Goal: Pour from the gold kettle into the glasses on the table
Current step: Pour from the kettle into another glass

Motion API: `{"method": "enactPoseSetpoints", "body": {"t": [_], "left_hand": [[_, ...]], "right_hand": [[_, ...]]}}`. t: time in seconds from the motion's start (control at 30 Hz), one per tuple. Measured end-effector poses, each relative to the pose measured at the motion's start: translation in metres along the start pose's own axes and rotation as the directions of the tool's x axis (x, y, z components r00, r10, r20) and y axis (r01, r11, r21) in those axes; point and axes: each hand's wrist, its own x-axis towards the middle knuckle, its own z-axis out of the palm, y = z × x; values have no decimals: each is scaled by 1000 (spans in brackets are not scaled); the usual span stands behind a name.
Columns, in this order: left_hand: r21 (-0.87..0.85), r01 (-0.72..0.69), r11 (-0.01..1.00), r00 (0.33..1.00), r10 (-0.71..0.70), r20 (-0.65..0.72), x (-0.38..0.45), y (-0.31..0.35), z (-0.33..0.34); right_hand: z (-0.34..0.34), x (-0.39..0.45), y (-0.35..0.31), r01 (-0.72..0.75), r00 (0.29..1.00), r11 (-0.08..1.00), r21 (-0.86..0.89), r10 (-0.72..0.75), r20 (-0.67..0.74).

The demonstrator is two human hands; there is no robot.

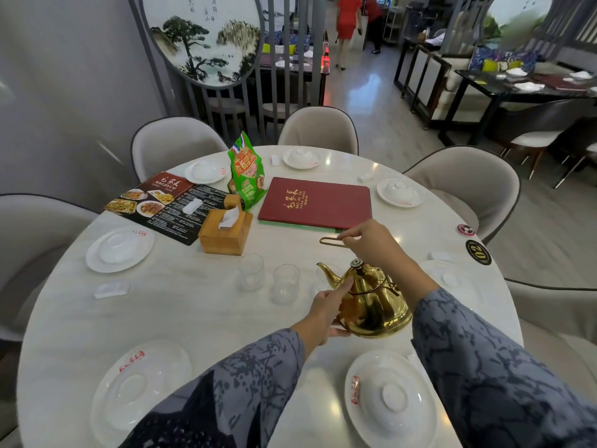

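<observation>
The gold kettle [374, 305] stands on the white round table [193, 305], spout pointing left. My right hand [371, 236] is closed on the kettle's raised wire handle above it. My left hand [326, 308] rests against the kettle's left side, thumb near the spout's base. Two clear empty glasses [251, 272] [285, 283] stand upright just left of the spout. A third glass [326, 279] is partly hidden behind the spout.
A wooden tissue box [225, 232], a green snack bag [247, 173] and a red menu book [316, 202] lie beyond the glasses. White plates with upturned bowls [391, 399] ring the table. Grey chairs [318, 127] surround it.
</observation>
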Motion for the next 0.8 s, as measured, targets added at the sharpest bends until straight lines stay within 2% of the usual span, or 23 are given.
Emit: {"method": "enactPoseSetpoints", "body": {"t": [0.3,0.8], "left_hand": [[-54,6,999,1000,-6,-10,-14,2,-27],[-138,50,989,991,-33,126,-23,12,-36]], "right_hand": [[26,8,-30,-7,1000,1000,29,6,17],[43,39,-62,-92,989,978,-189,112,97]]}}
